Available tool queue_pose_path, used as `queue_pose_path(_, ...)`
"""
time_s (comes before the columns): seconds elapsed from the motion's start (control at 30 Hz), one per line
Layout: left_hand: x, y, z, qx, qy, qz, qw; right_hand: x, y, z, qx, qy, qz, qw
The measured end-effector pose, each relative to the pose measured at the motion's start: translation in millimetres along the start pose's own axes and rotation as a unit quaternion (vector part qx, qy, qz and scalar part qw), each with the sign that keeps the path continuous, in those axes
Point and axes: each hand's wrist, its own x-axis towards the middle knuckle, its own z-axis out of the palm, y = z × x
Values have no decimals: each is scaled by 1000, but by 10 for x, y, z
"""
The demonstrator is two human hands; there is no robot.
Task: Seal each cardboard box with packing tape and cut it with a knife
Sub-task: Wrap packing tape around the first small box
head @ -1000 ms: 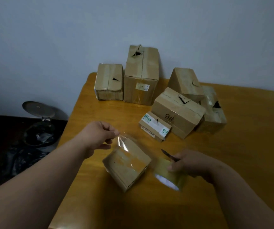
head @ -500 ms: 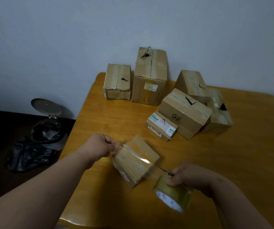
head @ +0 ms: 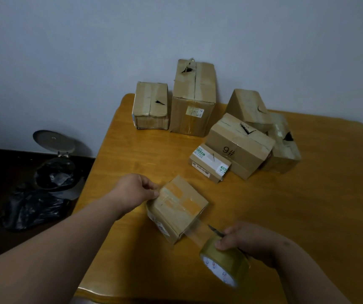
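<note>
Cardboard is everywhere on my wooden tabletop: seven boxes in all. Six stand grouped in the upper middle of the frame, among them a tall box, one marked 9# and a flat labelled box. The seventh, a small box, lies at lower centre. My left hand pinches the tape end against its left edge. A clear strip runs over its top down to the one tape roll, which my right hand grips together with one knife. One open bin sits at the left of the frame.
</note>
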Motion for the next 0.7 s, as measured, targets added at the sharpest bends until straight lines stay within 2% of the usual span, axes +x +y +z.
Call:
queue_pose_path(0.23,6,3,20,32,-2,-3,999,53,65,67,-2,2,10,1000)
queue_pose_path(0.33,20,-9,17,-35,-15,-59,998,85,78,109,5,8,9,1000)
queue_pose_path(0.47,27,-44,56,-155,-27,-150,976,121,108,148,-1,17,5,1000)
queue_pose_path(0.7,59,-104,167,-220,-31,-201,954,199,147,157,-17,24,12,1000)
